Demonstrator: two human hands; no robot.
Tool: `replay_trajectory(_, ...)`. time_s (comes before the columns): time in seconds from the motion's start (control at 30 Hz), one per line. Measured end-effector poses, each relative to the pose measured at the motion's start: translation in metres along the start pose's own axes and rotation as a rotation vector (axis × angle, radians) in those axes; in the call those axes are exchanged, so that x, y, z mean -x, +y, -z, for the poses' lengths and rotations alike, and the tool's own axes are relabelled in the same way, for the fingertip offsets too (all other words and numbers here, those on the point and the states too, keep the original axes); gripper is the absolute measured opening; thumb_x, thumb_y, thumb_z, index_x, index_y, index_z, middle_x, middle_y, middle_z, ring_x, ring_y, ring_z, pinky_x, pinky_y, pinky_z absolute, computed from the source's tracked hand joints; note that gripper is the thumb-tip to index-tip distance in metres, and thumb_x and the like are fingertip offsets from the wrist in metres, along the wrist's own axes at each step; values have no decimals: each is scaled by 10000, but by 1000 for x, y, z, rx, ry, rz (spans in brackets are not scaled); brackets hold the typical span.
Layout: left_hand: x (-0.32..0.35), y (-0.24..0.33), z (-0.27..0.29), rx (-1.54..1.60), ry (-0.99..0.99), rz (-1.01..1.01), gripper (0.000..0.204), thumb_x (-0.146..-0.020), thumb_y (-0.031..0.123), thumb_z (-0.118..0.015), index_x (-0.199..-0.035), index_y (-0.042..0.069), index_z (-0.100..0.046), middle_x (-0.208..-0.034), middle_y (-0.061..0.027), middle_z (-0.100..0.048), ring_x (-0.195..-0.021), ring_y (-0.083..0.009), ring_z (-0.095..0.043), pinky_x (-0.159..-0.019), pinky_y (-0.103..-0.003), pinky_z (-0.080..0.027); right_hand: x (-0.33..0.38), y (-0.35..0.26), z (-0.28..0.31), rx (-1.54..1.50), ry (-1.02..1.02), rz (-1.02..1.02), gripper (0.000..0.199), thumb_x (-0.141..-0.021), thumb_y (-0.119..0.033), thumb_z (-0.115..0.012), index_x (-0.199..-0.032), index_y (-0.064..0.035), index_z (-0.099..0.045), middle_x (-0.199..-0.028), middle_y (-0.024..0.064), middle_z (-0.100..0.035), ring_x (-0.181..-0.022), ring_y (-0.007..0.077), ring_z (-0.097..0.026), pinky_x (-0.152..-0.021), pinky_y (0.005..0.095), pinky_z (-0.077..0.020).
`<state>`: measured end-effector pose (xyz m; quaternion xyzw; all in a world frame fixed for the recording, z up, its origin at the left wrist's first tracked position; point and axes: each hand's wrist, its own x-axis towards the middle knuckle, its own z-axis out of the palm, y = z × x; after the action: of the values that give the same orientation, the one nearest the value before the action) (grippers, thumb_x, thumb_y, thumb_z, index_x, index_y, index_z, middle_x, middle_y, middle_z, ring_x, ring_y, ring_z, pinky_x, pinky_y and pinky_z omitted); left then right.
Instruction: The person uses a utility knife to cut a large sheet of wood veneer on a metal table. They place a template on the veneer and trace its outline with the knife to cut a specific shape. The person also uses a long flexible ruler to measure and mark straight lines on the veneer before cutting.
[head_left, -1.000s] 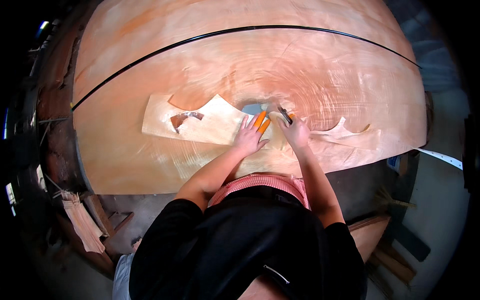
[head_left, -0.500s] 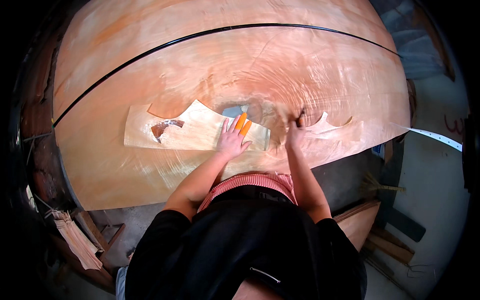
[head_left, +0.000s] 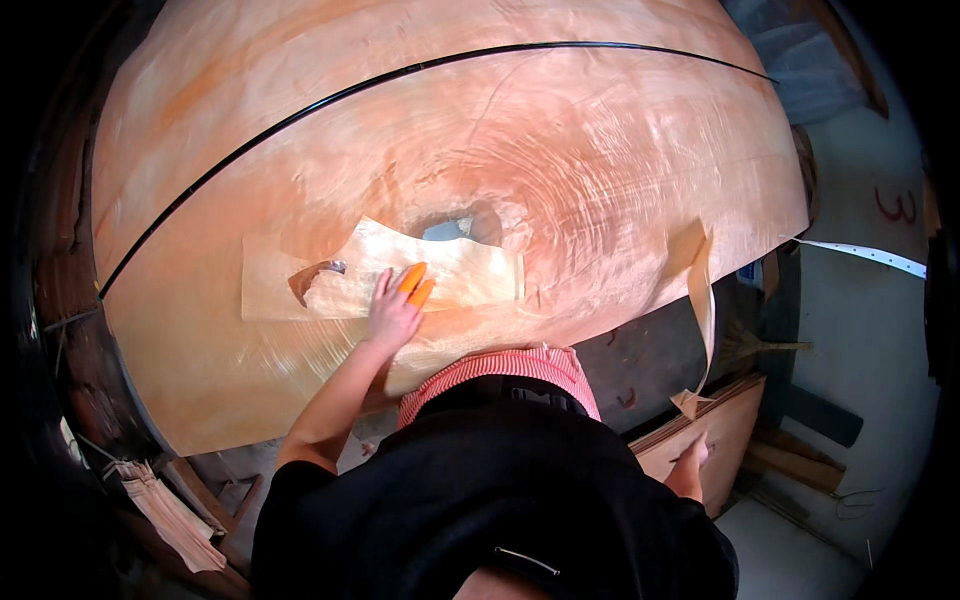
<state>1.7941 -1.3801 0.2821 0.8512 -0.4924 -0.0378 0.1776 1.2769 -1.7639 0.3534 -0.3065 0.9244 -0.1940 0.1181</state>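
Note:
A large pinkish-tan wood veneer sheet spreads before me, with a ragged hole through it. Over its near part lies a paler veneer piece with a wavy upper edge and a curved cutout. My left hand, orange covers on two fingers, rests on that piece with fingers stretched out. My right hand is low at the right, in front of a stack of wooden sheets. Its fingers look closed; what they hold is too small to make out. A loose veneer strip hangs over the sheet's right front edge.
A thin black rod arches across the veneer sheet. At the right are a perforated white strip, a straw broom and a dark board on the floor. Split wood strips stand at the lower left.
My right hand has swung from the sheet down to the lower right. The veneer scrap beside it has slid off over the edge. My left hand has shifted left along the pale piece.

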Motion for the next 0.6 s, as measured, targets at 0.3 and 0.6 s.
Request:
replay_trajectory(0.3, -60, -32, 28, 88, 377, 313, 177, -714, 228, -590, -792, 70, -601, -626, -70, -549, -577, -228, -530, -522, -319, -414, 30, -36, -96, -296, -566, 691, 305, -736, -190, -568, -945, 30, -533, -830, 72, -558, -726, 130, -506, -652, 246, -416)
replay_trajectory(0.6, -54, -9, 52, 71, 350, 325, 214, -715, 279, -593, -682, 68, -609, -592, -74, -563, -514, -227, -539, -477, -323, -422, 344, -99, -112, -232, -1429, 1230, 302, -758, -154, -570, -1018, -7, -528, -812, 42, -596, -661, 50, -495, -559, 196, -394)
